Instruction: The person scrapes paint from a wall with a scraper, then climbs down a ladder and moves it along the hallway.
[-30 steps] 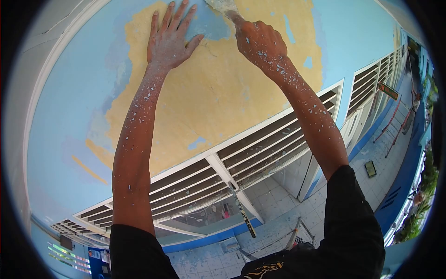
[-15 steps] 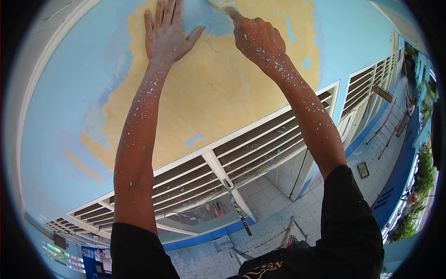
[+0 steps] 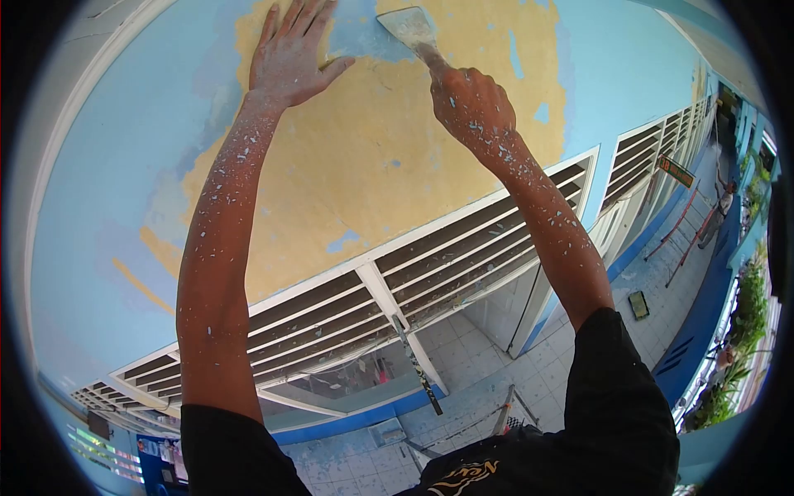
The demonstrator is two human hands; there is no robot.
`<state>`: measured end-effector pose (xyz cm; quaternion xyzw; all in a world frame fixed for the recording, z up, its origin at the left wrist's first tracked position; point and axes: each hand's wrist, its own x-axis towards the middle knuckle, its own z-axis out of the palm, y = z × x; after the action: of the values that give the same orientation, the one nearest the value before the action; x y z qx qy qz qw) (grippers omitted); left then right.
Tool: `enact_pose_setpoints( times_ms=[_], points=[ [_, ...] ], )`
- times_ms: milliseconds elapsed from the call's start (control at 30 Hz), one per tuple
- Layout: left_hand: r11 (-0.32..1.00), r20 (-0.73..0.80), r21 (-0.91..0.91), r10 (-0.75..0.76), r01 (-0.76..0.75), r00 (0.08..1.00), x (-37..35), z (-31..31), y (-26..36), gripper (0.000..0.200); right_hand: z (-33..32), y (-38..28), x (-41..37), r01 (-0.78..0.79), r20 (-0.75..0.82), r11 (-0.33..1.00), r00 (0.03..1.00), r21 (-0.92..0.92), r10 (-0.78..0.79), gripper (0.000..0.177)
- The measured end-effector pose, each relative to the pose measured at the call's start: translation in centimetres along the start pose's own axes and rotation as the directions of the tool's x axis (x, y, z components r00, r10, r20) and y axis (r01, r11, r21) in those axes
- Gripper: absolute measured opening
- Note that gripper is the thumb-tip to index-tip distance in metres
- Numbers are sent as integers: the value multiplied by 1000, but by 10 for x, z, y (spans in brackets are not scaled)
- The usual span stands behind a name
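Observation:
My right hand [image 3: 473,106] is closed around the handle of a scraper [image 3: 408,26], whose broad blade points up and left against the wall. Beside it, a blue paint patch [image 3: 364,37] remains on the wall [image 3: 389,157], where a large yellowish area is bared amid light blue paint. My left hand [image 3: 289,56] lies flat on the wall to the left of the patch, thumb out and fingers stretched upward; the fingertips reach the frame's top. Pale paint flakes cling to both forearms.
White louvred vents [image 3: 397,289] run below the bared area, with a flake-covered stick [image 3: 418,364] hanging from the frame. Far below is a tiled floor [image 3: 356,463] with scattered flakes. At right are a red ladder [image 3: 682,227], a person [image 3: 724,207], a dark tray [image 3: 638,305] and plants [image 3: 744,322].
My right hand and the scraper have moved down and slightly right, bringing the whole blade into view. My left hand has shifted a little left in view, staying flat.

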<state>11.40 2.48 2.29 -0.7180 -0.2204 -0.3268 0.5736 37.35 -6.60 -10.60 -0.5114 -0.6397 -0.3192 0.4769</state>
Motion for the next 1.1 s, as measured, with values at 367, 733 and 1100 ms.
enact_pose_setpoints(
  times_ms=[367, 733, 1100],
  points=[
    [1000, 28, 12, -16, 15, 999, -6, -12, 8, 84, -12, -12, 20, -48, 65, 999, 997, -23, 49, 45],
    [893, 39, 399, -241, 206, 970, -27, 5, 16, 86, 74, 41, 38, -159, 151, 987, 975, -20, 160, 42],
    [806, -19, 546, -261, 228, 965, -26, -4, 22, 84, 77, 77, -40, -63, 112, 992, 992, 113, 50, 38]
  ],
)
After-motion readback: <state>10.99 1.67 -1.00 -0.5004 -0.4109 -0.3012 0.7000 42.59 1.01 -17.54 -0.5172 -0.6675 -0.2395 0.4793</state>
